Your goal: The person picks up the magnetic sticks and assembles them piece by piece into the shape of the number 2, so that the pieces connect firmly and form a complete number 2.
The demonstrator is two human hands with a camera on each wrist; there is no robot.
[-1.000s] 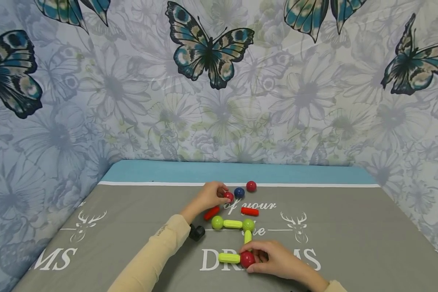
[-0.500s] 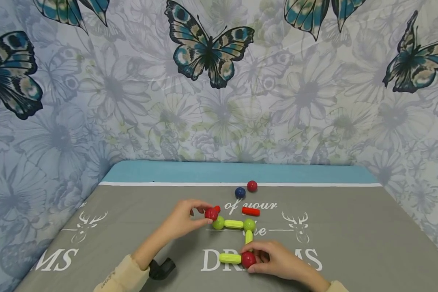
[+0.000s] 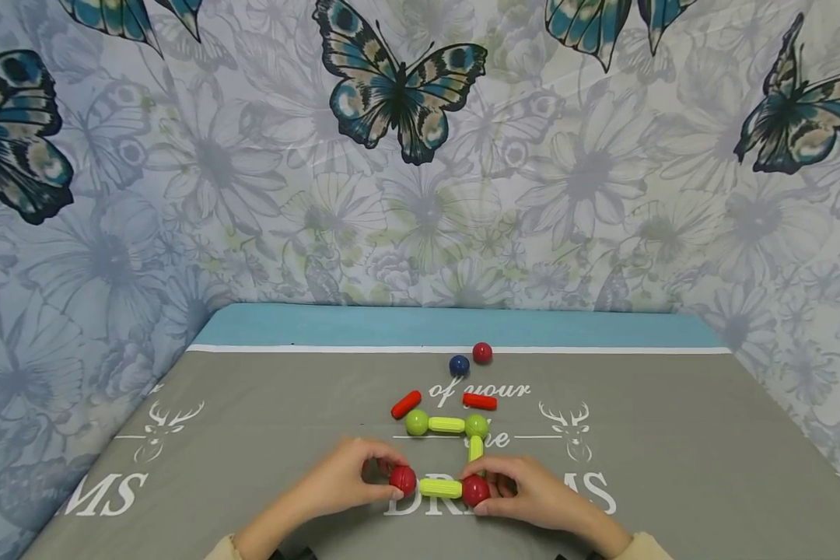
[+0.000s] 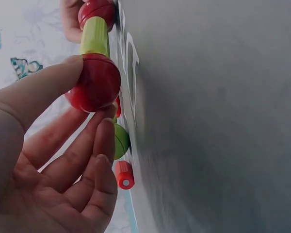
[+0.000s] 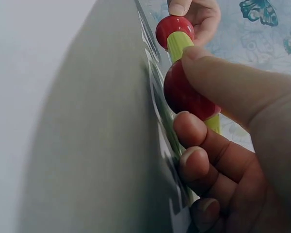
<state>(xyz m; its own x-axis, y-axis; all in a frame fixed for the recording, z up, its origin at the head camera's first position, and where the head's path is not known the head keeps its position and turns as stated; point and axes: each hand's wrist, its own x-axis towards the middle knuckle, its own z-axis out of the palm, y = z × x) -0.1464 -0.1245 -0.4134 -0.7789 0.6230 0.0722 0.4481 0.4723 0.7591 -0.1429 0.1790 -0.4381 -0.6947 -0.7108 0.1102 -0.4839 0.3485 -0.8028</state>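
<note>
My left hand (image 3: 355,476) pinches a red ball (image 3: 402,481) between thumb and fingers, just left of the free end of a yellow-green rod (image 3: 441,488). A narrow gap separates them in the head view. At that rod's other end, my right hand (image 3: 532,491) holds a second red ball (image 3: 475,491). From there another yellow-green rod (image 3: 475,448) runs back to a green ball (image 3: 477,425). A further rod (image 3: 446,425) joins it to a green ball (image 3: 416,422) on the left. In the left wrist view the pinched red ball (image 4: 96,85) hides part of the rod (image 4: 95,36).
Behind the joined pieces lie two red rods, a left one (image 3: 406,404) and a right one (image 3: 479,401). Farther back are a blue ball (image 3: 459,365) and a red ball (image 3: 482,353). All rest on a grey printed tablecloth (image 3: 252,412) before a butterfly-patterned backdrop.
My left hand has brought the red ball from beside the blue ball toward me, to the near rod's left end. My right hand has stayed on its red ball.
</note>
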